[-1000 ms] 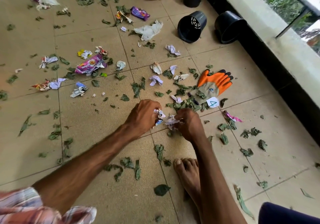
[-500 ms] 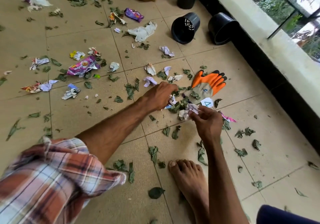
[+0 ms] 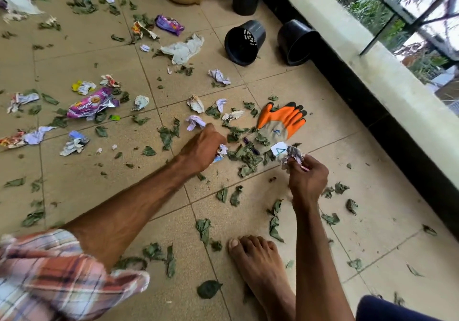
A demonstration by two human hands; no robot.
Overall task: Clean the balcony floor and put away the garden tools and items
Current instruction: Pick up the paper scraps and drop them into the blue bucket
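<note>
Pale ledge (image 3: 342, 40) along right edge; dark railing (image 3: 409, 17) above it; greenery (image 3: 367, 10) beyond.

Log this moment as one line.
left hand: grips paper scraps | right hand: holds crumpled paper | orange glove: on floor

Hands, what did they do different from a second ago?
The hands moved apart. The left hand slid forward, still gripping its paper scraps. The right hand carried its crumpled wad up and rightward, beside the glove. The glove and the tipped pots stayed put.
</note>
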